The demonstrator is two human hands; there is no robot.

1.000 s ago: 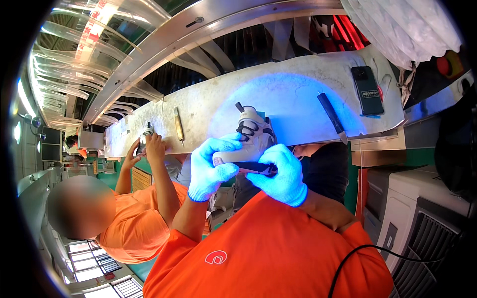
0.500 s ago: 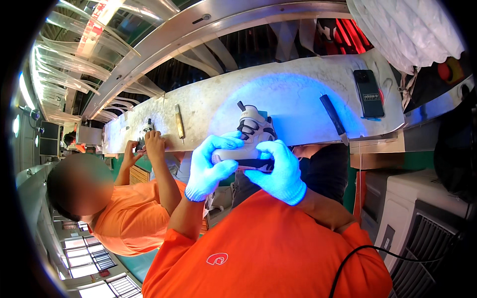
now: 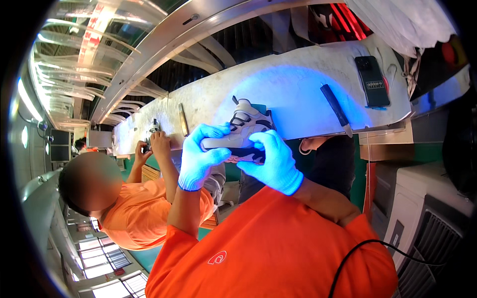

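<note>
Sneaker (image 3: pixel 244 130), gray and black, held between both hands at near edge of workbench (image 3: pixel 203 89), long axis slanting toe near-left to heel far-right; gloved left hand (image 3: pixel 199 153) clamped round toe, gloved right hand (image 3: pixel 276 162) gripping sole side; beyond, to right, dark slim tool (image 3: pixel 335 106), then black smartphone (image 3: pixel 371 78)

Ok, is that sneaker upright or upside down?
Upright: grey sneaker shows laces on top, sole below, held between left hand and right hand; exact tilt unclear.

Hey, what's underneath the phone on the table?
The phone lies on the table. A red bit and a blue bit show at its edges; what it covers can't be seen.
</note>
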